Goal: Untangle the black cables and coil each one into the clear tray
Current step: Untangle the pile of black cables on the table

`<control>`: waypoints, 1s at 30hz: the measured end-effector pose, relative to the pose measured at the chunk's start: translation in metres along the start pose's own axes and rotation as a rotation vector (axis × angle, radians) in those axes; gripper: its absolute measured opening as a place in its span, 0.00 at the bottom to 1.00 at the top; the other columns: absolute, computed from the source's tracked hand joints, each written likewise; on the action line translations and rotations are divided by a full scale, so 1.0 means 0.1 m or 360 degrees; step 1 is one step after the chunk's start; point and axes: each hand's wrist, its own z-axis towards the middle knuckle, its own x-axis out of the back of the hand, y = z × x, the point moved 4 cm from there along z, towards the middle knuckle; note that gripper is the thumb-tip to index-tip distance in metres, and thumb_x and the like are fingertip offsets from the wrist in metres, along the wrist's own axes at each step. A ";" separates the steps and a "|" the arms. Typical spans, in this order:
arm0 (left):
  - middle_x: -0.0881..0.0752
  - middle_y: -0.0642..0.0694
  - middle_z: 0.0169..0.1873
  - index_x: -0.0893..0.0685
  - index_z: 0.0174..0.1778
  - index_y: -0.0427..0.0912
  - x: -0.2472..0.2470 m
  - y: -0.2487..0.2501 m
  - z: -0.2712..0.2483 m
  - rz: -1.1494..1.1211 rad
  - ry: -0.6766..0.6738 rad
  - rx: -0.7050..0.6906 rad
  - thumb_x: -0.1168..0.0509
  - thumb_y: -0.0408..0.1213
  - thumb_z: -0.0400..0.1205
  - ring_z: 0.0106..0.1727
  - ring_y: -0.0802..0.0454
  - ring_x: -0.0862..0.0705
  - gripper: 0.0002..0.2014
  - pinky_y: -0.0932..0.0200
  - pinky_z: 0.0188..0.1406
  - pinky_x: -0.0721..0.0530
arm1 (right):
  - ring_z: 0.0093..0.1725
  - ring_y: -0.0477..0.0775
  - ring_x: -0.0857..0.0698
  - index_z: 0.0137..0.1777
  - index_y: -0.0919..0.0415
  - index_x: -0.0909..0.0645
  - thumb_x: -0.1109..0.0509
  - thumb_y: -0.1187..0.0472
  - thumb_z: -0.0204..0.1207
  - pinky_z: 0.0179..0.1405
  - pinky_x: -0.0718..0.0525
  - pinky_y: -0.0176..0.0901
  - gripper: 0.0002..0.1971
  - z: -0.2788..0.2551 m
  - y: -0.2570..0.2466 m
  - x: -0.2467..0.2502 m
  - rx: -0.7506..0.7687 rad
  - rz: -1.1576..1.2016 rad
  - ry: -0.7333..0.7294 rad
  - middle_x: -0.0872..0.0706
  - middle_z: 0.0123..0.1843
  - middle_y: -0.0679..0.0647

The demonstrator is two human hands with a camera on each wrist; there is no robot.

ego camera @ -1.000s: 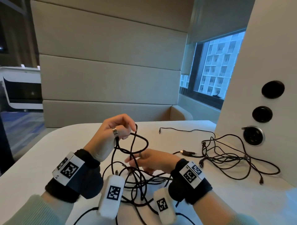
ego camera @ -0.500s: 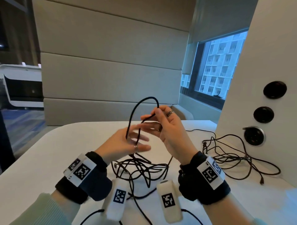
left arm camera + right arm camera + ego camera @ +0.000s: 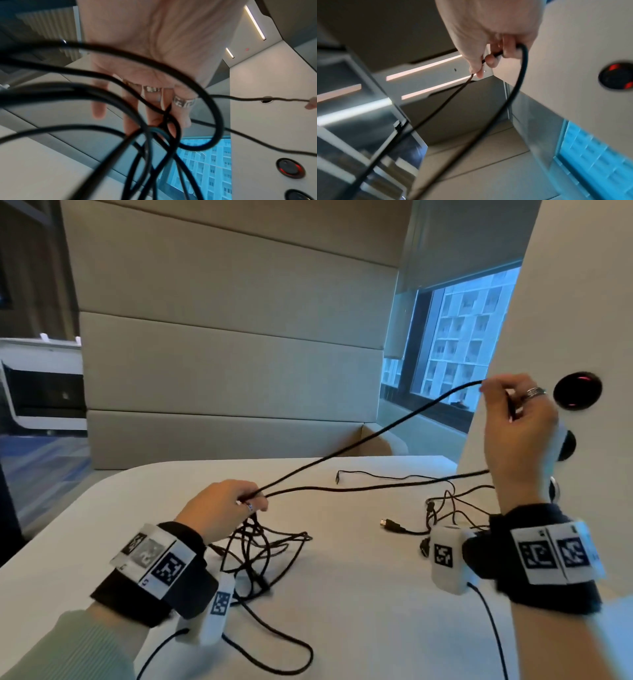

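A black cable runs taut between my two hands above the white table. My right hand is raised at the right and pinches the cable's doubled end; a second strand runs back lower down. My left hand holds the cable low, just over a tangle of black loops lying on the table. In the left wrist view the fingers curl round crossing strands. No clear tray is in view.
A second heap of black cables with a USB plug lies at the right by a white panel with round black sockets. A padded bench back stands behind the table. A window is at the right.
My right hand has pulled the cable loop up and far to the right, drawing it taut. The left hand has dropped back over the tangle, still holding the cable.
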 end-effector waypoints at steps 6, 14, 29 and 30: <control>0.23 0.54 0.26 0.19 0.39 0.50 0.05 0.07 -0.01 -0.0103 0.0296 -0.0001 0.43 0.41 0.85 0.27 0.57 0.27 0.11 0.60 0.27 0.33 | 0.63 0.60 0.27 0.65 0.48 0.20 0.41 0.47 0.82 0.62 0.34 0.49 0.16 -0.37 0.06 -0.61 -0.0148 -0.0480 -0.1070 0.21 0.52 0.51; 0.15 0.49 0.36 0.18 0.40 0.50 -0.02 0.28 -0.04 -0.0474 0.0253 -0.0305 0.40 0.41 0.84 0.38 0.54 0.20 0.08 0.70 0.34 0.29 | 0.48 0.45 0.18 0.61 0.48 0.21 0.35 0.40 0.76 0.52 0.23 0.39 0.18 -1.38 -0.51 -1.28 -0.0066 0.0138 -0.2133 0.13 0.50 0.48; 0.16 0.55 0.47 0.19 0.44 0.55 -0.29 -0.04 -0.04 -0.0055 -0.0452 0.0045 0.38 0.44 0.82 0.47 0.53 0.17 0.03 0.55 0.48 0.18 | 0.22 0.44 0.35 0.35 0.54 0.31 0.46 0.47 0.85 0.22 0.33 0.36 0.18 -0.44 0.23 -0.61 -0.1338 0.1059 -0.0557 0.35 0.21 0.46; 0.16 0.54 0.48 0.21 0.44 0.55 -0.30 -0.05 -0.05 -0.0031 -0.0481 0.0072 0.39 0.44 0.83 0.46 0.52 0.16 0.04 0.55 0.48 0.19 | 0.24 0.45 0.34 0.37 0.54 0.29 0.47 0.47 0.85 0.24 0.33 0.37 0.17 -0.44 0.30 -0.63 -0.1263 0.0881 -0.0581 0.33 0.24 0.47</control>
